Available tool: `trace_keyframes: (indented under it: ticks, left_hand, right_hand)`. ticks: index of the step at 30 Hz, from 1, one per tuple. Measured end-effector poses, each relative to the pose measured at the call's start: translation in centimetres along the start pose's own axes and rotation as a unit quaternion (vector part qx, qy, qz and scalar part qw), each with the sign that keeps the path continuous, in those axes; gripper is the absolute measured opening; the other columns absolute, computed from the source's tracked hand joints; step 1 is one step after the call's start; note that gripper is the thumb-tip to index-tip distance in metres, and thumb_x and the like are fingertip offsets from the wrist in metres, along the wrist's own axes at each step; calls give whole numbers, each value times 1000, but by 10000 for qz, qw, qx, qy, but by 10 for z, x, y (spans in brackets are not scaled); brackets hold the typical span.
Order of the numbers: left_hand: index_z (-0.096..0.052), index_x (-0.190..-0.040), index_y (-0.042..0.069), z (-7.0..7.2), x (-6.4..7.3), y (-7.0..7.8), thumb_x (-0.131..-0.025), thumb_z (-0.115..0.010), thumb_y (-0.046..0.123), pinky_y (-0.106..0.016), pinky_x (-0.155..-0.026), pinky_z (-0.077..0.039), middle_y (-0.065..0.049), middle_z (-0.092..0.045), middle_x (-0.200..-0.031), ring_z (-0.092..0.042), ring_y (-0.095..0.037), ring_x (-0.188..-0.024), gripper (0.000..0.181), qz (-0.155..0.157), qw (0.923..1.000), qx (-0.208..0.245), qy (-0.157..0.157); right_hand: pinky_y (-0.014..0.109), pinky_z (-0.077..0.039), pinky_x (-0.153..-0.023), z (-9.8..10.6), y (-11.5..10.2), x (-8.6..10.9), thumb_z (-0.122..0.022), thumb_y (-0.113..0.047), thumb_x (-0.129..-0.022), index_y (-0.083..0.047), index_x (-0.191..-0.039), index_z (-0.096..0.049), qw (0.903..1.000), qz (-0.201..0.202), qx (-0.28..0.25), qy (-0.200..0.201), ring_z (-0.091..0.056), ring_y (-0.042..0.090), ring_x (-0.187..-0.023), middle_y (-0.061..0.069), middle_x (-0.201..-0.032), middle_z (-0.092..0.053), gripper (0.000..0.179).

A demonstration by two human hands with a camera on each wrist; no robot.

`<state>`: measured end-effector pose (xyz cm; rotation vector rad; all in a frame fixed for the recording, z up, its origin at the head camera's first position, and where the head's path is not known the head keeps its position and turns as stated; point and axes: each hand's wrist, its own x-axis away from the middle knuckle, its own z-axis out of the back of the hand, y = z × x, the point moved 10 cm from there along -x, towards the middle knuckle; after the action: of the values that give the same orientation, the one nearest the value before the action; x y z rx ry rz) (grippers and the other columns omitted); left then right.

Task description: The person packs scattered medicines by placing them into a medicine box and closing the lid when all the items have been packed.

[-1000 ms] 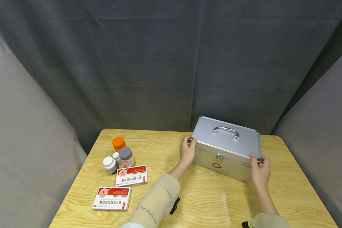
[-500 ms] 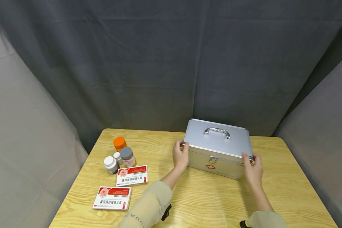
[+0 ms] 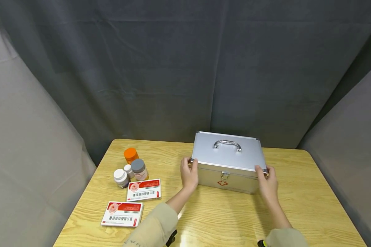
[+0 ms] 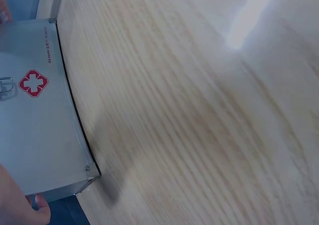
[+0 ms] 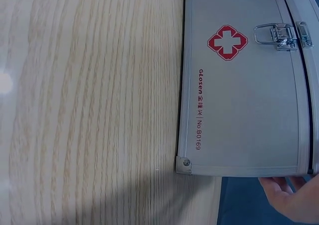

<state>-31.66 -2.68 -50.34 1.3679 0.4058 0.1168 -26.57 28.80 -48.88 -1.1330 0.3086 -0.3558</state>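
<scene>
A silver first-aid box [image 3: 227, 151] stands on the table with its lid down and a chrome handle on top. Its front carries a red cross emblem [image 5: 228, 43] and a metal latch [image 5: 281, 37], whose wire loop points away from the lid. At the box's left end, my left hand [image 3: 189, 174] grips the front corner, thumb at the front and fingers round the side. My right hand [image 3: 267, 183] holds the opposite front corner in the same manner. In the right wrist view, some fingers [image 5: 279, 187] of that hand show against the end of the box.
On the table's left side stand an orange-capped bottle [image 3: 131, 155], a grey-capped bottle [image 3: 139, 169] and two white-capped bottles [image 3: 121, 178]. Two red-and-white medicine boxes [image 3: 143, 190] lie in front of them. A dark curtain [image 3: 160, 79] hangs behind the table, with pale cloth at both sides.
Both hands have moved the first-aid box left along the table and turned it slightly, so its front faces me more squarely. The bottles and medicine boxes stay in place.
</scene>
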Motion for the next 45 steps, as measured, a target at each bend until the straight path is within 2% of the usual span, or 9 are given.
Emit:
trace_keyframes:
  ticks: [4, 10, 19, 28, 34, 45]
  left_hand:
    - [-52, -97, 7, 8, 4, -2, -89, -51, 27, -29, -72, -41, -4, -50, -95, -46, -15, -83, 21, 9, 10000, -47, 36]
    - [-52, -98, 6, 20, 7, -1, -89, -52, 25, -28, -73, -41, -5, -50, -96, -46, -16, -84, 21, -90, 9998, -62, 168]
    - [-52, -98, 6, 36, 12, -4, -89, -53, 25, -29, -75, -40, -5, -49, -97, -45, -16, -85, 22, 49, 9997, 63, 248]
    - [-52, -97, 5, 50, 17, -4, -88, -54, 25, -27, -73, -38, -5, -50, -95, -43, -15, -82, 22, -74, 9988, 107, 478]
    - [-53, -96, 4, 55, 19, -2, -87, -55, 22, -25, -72, -38, -5, -50, -95, -44, -14, -82, 20, -208, 9982, 104, 558]
    - [-52, -96, 4, 64, 24, -5, -88, -54, 24, -29, -70, -41, -6, -50, -94, -45, -16, -80, 21, -100, 9983, 86, 576]
  right_hand:
    - [14, -34, -71, -6, -1, 3, -42, -41, -94, -2, -131, -37, 9999, -17, -5, -135, -41, 17, -99, 16, -123, -44, 54]
    - [10, -33, -67, -11, -6, 8, -44, -38, -94, 1, -129, -38, 9999, 81, 30, -134, -41, 15, -93, 16, -118, -46, 52]
    - [10, -35, -66, -22, -10, 15, -44, -36, -94, 2, -127, -38, 9995, 147, 30, -291, -42, 15, -89, 15, -112, -47, 50]
    - [12, -34, -67, -29, -14, 22, -45, -33, -95, 4, -127, -37, 9992, 262, 20, -288, -42, 17, -89, 17, -112, -48, 50]
    - [13, -34, -65, -31, -16, 26, -44, -34, -95, 3, -126, -38, 9990, 310, -25, -327, -40, 14, -86, 13, -110, -47, 48]
    - [13, -35, -66, -35, -16, 32, -45, -33, -95, 4, -126, -38, 9988, 304, -95, -372, -40, 12, -85, 13, -110, -47, 48]
